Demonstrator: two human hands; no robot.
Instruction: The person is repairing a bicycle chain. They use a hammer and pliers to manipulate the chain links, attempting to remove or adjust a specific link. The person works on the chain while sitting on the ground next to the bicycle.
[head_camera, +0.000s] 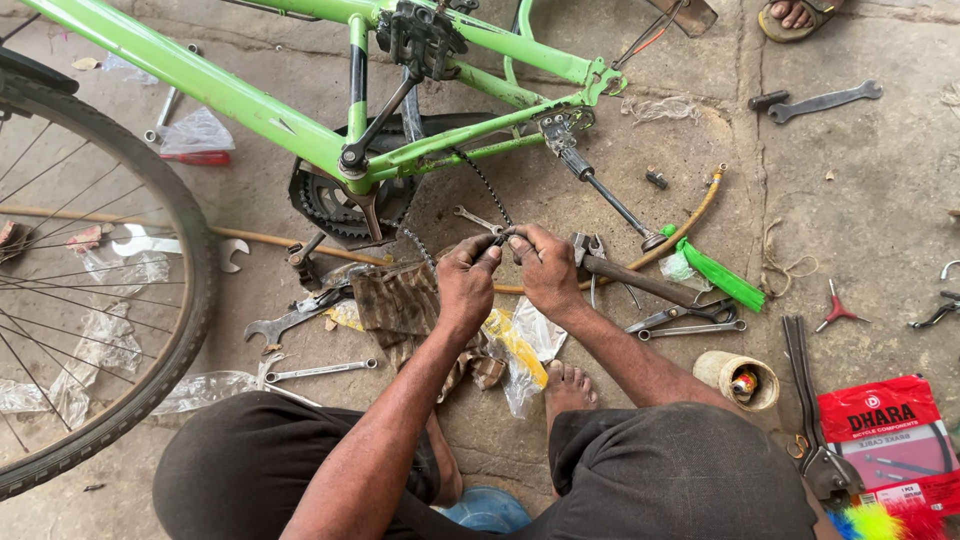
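A bright green bicycle frame (250, 105) lies upside down on the concrete in front of me. Its black chain (487, 190) hangs down from the rear of the frame to my hands. My left hand (468, 272) pinches one end of the chain between thumb and fingers. My right hand (545, 265) grips the other end right beside it, the two hands nearly touching. The chainring (330, 205) sits behind the frame, up and left of my hands. A pedal (420, 38) sticks up near the top.
A spoked wheel (190, 300) fills the left. Spanners (320, 371), a hammer (630, 277), pliers (690, 322), a dirty rag (395, 300) and plastic wrappers lie around my feet. A large wrench (825, 100) and another person's sandalled foot (795, 15) are top right. A red packet (890, 440) lies bottom right.
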